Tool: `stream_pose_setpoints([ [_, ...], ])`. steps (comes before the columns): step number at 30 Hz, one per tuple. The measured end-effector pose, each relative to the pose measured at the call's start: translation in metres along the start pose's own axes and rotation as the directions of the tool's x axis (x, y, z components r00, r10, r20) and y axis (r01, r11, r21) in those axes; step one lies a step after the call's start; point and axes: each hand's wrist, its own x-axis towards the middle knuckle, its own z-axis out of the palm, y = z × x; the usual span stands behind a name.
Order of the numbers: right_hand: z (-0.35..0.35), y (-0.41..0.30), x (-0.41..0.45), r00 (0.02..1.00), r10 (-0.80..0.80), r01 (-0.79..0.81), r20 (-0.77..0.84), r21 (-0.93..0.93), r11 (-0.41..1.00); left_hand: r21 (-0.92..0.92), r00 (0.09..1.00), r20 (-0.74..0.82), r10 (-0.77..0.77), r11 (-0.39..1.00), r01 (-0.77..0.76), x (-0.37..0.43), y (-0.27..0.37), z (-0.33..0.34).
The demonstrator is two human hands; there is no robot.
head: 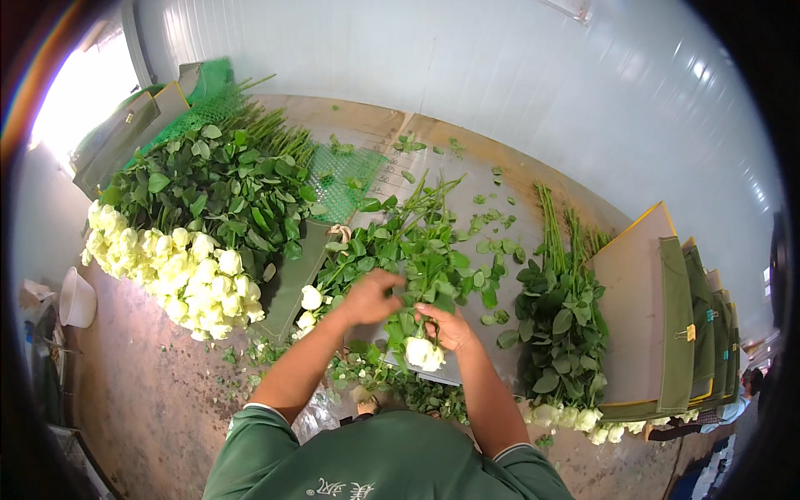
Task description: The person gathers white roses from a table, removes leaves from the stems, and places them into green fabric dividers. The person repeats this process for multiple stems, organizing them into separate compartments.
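My right hand (447,326) is closed around the leafy stems of a few white roses (424,354) just above their blooms, which hang at the table's near edge. My left hand (373,297), slightly blurred, is beside the foliage of those stems, its fingers bent towards them; whether it grips a leaf cannot be told. Left of it lie more leafy rose stems (359,250) with white blooms (311,298). A large pile of white roses (187,269) rests on the left of the table, stems pointing to the wall. Another row of roses (562,325) lies at the right.
Torn leaves (494,219) are scattered over the metal table (462,181), near written measuring marks. Green netting (350,175) lies at the back left. Green cloth-edged boards with clips (675,325) stand at the right. A white bucket (79,297) is far left; another person (731,412) is far right.
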Motion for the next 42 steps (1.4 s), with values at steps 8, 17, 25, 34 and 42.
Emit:
stream_pose_setpoints([
  [8, -0.041, -0.058, -0.057, 0.942, -0.318, 0.233, 0.110, 0.469, 0.852, 0.699, 0.845, -0.142, -0.516, 0.552, 0.455, 0.000, -0.070, -0.039],
  [17, -0.075, 0.033, -0.078, 0.988, -0.154, 0.157, -0.026, 0.156, 0.975, -0.360, 0.740, 0.272, -0.614, 0.648, 0.671, 0.015, -0.014, -0.042],
  [25, -0.094, -0.071, -0.039, 0.934, -0.339, 0.338, -0.110, -0.025, 0.941, -0.812, 0.780, 0.346, -0.521, 0.251, 0.527, -0.015, 0.053, 0.067],
  [34, -0.088, 0.037, -0.058, 0.997, 0.066, -0.064, -0.031, 0.072, 0.995, -0.590, 0.838, 0.382, -0.390, 0.595, 0.546, -0.033, 0.049, 0.099],
  [42, -0.070, 0.026, -0.032, 0.999, -0.023, 0.019, 0.041, 0.095, 0.995, 0.121, 0.983, -0.015, -0.181, 0.976, 0.181, -0.016, 0.009, 0.046],
])
